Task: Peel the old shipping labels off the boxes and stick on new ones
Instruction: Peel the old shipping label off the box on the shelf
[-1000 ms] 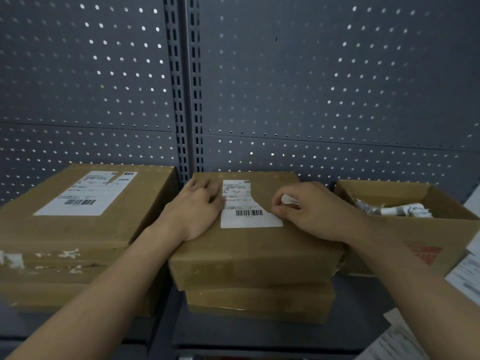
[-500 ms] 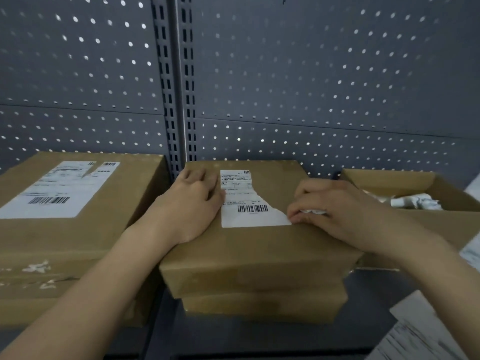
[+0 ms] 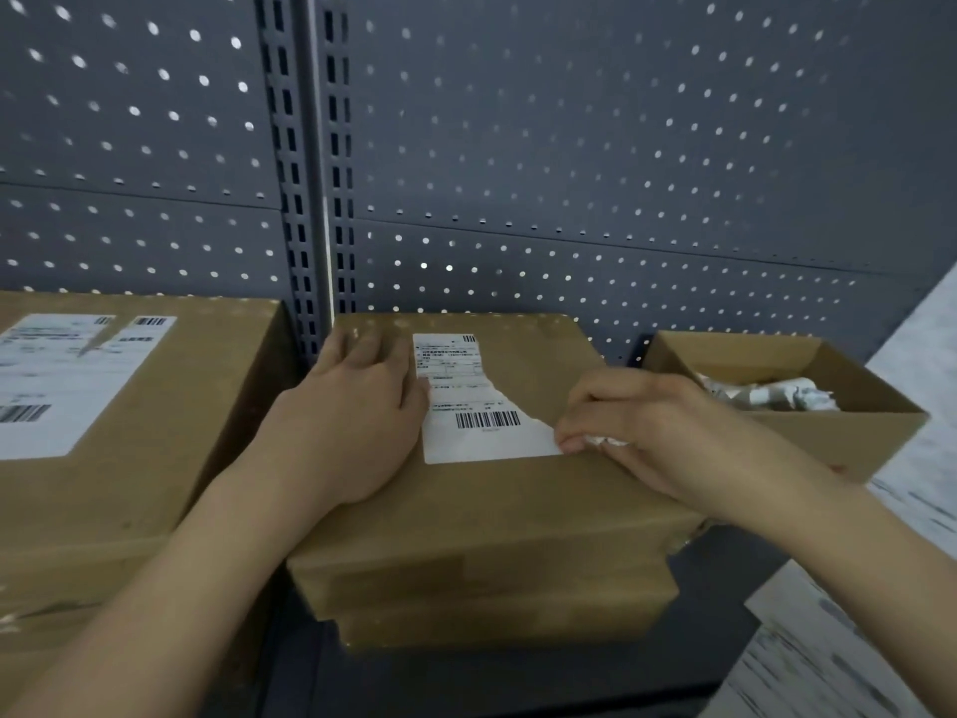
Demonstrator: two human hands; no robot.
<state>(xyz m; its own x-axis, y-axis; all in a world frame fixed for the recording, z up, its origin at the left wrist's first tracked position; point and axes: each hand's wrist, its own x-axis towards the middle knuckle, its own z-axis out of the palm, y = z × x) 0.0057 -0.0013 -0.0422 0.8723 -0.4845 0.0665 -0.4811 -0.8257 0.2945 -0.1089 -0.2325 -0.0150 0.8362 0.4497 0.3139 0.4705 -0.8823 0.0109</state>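
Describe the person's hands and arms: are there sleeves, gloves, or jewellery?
The left hand and right hand are bare, without gloves. No ring, watch or bracelet shows. The left forearm and right forearm are uncovered to the picture edge; no sleeve is in view.

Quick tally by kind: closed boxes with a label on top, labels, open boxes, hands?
Closed labelled boxes: 2, left box and middle box
Labels: 2, left label and middle label
Open boxes: 1, open box
Hands: 2, left hand and right hand
Total: 7
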